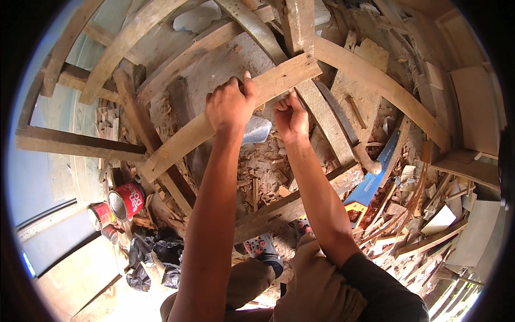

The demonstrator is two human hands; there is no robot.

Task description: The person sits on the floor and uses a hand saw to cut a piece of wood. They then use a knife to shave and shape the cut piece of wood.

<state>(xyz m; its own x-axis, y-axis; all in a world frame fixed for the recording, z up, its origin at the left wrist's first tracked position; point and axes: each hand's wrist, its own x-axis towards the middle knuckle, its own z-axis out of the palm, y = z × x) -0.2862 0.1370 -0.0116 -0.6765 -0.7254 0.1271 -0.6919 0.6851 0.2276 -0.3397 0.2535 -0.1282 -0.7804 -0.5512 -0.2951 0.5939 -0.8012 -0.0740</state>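
Note:
A long wooden board (181, 140) runs slantwise across the middle, its far right end near an upright post (299, 27) of a wooden frame. My left hand (230, 103) is closed over the board near its middle, with the thumb pointing up. Just below the board's right part, my right hand (291, 116) is closed, fingers curled and thumb raised close to the lower edge. What those fingers hold, if anything, is hidden. To the right, a machete with a wooden handle (367, 159) lies against a frame beam (328, 124).
A blue handsaw (372, 182) lies at the right beside scattered wood scraps (394, 214). Curved frame timbers (386, 80) surround the work. Red cans (127, 202) and a black plastic bag (155, 257) are at lower left. Wood chips (263, 169) litter the ground.

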